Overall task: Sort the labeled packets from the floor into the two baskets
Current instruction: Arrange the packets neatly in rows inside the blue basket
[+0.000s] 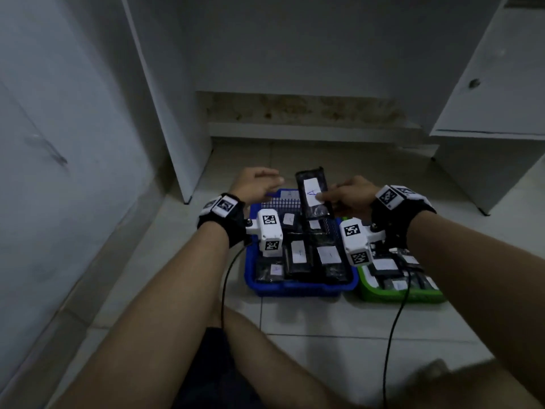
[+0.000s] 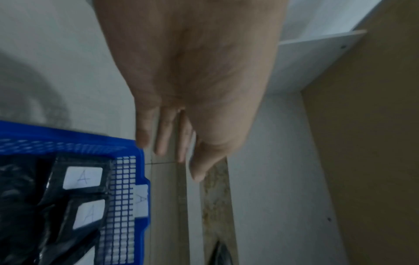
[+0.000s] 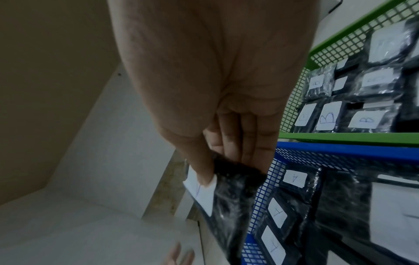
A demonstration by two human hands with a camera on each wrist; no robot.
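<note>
My right hand (image 1: 343,196) pinches a black packet (image 1: 314,193) with a white label marked A, thumb on the label, holding it upright over the far end of the blue basket (image 1: 300,286). In the right wrist view the thumb and fingers clamp the packet (image 3: 233,193) by its edge. The blue basket (image 3: 340,148) holds several black packets labelled A. To its right the green basket (image 1: 398,295) holds several packets labelled B (image 3: 327,116). My left hand (image 1: 259,183) hovers empty over the blue basket's far left corner (image 2: 138,161), fingers straight and relaxed.
White cabinet panels stand at the left (image 1: 73,143) and right (image 1: 486,84), with a stained skirting board (image 1: 295,110) behind the baskets. Tiled floor (image 1: 324,335) lies in front. Two black cables run from the wrist cameras toward me. My knee (image 1: 250,349) is below.
</note>
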